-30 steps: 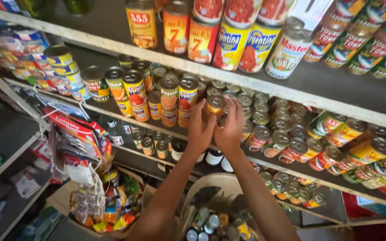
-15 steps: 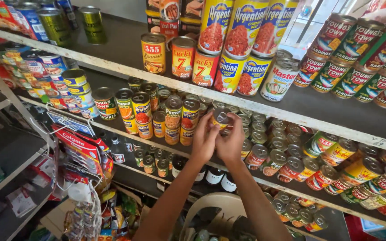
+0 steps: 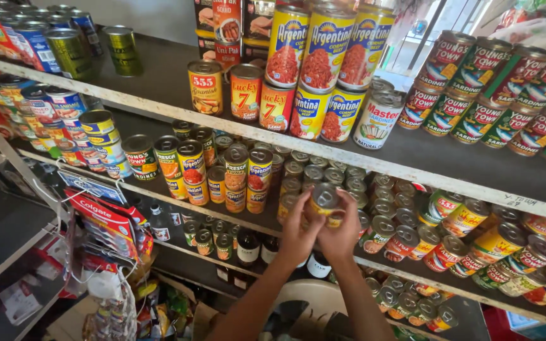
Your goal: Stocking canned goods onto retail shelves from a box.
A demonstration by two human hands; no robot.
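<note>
Can [image 3: 325,201] pinched between your left hand [image 3: 298,230] and right hand [image 3: 342,232], axis tilted, above shelf [image 3: 178,201] edge.

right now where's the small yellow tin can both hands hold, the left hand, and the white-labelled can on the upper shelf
small yellow tin can [image 3: 325,201], head view, silver lid
left hand [image 3: 298,233], head view, back of hand
white-labelled can [image 3: 377,121], head view, label front
</note>
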